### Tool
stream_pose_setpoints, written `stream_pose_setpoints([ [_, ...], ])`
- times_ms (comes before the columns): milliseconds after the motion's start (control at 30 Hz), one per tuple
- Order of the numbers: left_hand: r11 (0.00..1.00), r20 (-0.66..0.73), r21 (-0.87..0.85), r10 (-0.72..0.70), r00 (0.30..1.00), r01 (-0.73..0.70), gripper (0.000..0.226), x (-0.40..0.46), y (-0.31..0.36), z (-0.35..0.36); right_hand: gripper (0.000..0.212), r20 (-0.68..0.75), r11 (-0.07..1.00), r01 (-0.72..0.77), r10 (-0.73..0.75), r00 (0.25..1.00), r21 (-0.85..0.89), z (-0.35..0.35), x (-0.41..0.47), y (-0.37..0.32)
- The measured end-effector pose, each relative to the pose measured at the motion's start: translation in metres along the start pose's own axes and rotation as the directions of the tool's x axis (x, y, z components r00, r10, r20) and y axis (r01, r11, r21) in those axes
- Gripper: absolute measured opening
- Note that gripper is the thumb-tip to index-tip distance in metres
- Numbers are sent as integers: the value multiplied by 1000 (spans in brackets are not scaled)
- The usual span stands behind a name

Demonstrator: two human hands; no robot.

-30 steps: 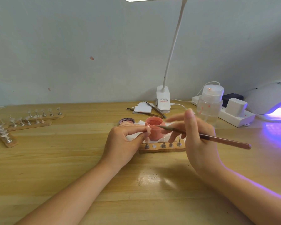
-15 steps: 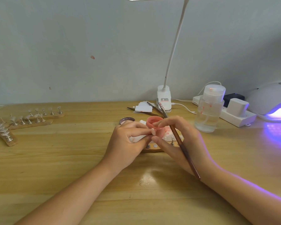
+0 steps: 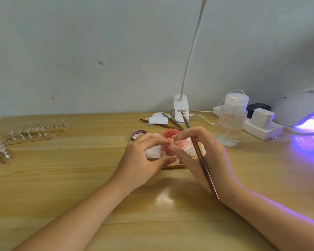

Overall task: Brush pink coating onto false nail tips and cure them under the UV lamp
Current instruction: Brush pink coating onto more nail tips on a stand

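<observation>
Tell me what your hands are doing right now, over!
Right hand holds the brush, bristles up. Both hands' fingertips meet at the pink jar; left hand seems to pinch something small, hidden. UV lamp glowing. Nothing in the way.

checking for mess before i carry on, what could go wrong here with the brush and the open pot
The brush is tucked in the right hand while its fingers work at the open pink pot; its bristles could smear something.

Both hands crowd the pot, left hand included; a nudge might tip it onto the table.
</observation>
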State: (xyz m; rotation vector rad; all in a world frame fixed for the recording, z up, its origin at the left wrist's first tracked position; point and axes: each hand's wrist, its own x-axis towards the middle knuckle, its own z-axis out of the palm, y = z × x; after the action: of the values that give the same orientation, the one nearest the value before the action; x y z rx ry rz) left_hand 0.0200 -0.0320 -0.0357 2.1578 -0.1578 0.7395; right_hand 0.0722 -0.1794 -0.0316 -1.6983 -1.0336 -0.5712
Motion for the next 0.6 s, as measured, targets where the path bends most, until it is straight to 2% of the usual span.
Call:
stream_pose_setpoints([
  [133,983,11,113,-144,990,142,51,0,-6,1,41,-27,997,-78,78,997,-6,-3,1,3],
  [233,971,35,115,-215,976,209,60,1,-11,2,43,-45,994,-107,107,993,10,-4,1,5],
  [333,969,99,92,-239,966,231,52,2,-14,3,39,-19,988,-153,154,988,36,-3,0,6],
  [467,974,127,58,-224,966,218,31,2,-18,3,28,91,971,-226,219,971,76,-2,-2,8],
  [600,981,127,29,-193,973,191,24,1,-16,2,23,181,977,-215,210,961,9,-2,-2,9],
])
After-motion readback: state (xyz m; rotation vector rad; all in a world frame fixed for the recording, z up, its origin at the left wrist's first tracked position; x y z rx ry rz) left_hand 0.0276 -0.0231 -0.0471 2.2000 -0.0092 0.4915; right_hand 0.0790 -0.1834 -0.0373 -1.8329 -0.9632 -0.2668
